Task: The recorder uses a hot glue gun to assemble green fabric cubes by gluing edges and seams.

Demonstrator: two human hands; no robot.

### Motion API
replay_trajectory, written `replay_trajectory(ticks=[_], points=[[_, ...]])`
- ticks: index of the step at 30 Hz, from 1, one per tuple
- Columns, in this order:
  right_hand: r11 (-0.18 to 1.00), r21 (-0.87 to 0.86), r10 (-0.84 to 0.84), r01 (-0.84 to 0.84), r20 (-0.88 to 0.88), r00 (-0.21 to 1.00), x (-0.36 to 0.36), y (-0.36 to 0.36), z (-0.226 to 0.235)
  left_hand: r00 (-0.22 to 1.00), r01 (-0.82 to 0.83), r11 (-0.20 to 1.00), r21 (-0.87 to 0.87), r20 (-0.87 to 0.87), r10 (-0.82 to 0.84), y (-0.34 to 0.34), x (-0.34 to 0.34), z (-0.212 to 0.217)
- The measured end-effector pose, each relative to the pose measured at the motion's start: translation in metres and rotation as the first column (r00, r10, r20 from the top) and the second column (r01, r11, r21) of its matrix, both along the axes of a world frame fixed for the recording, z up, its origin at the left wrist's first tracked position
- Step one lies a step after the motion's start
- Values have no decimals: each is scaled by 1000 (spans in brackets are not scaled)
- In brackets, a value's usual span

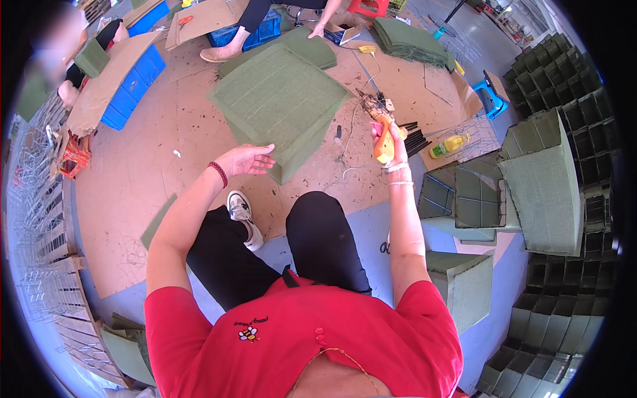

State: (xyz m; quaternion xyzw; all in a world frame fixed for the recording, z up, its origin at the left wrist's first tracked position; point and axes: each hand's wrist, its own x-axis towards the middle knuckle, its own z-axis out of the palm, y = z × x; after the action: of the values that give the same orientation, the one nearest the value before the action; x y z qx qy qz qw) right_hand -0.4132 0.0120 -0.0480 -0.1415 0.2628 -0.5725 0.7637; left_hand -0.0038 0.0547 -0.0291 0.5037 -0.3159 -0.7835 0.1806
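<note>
In front of me on the cardboard-covered floor sits a green fabric box point(282, 99) with a square top and slanting sides. My left hand point(247, 160) is beside its near corner, fingers stretched out with nothing in them; I cannot tell whether the fingertips touch the fabric. A yellow-orange hot glue gun point(385, 143) is in my right hand point(399, 147), to the right of the box. Its front end is coated in dark, stringy residue and points away from me. Several black sticks point(416, 140), probably glue sticks, lie just right of that hand.
Stacked green sheets point(410, 41) lie at the far right. A yellow bottle point(449, 146) and a blue stool point(490, 99) stand at right, near finished green boxes point(541, 182). Co-workers sit at the far side beside blue crates point(134, 86). Wire frames point(46, 265) line the left.
</note>
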Motion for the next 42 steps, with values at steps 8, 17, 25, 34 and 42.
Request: replay_trajectory(ticks=[8,17,25,34,42], points=[[1000,-11,4,-4,-38,999,15,2,7,998,12,989,-150,68,-2,10,-9,-4],[999,43,27,-28,21,999,19,-15,-15,948,197,936,-292,300,-106,5,-4,-4],[992,103,72,-75,31,997,23,-10,-7,921,273,865,-422,373,-109,2,1,-12],[996,31,80,-82,47,996,7,-31,12,926,262,847,-463,368,-85,5,-6,-5],[980,153,132,-126,-28,991,13,-23,-11,934,251,855,-453,347,-91,3,-7,-14]])
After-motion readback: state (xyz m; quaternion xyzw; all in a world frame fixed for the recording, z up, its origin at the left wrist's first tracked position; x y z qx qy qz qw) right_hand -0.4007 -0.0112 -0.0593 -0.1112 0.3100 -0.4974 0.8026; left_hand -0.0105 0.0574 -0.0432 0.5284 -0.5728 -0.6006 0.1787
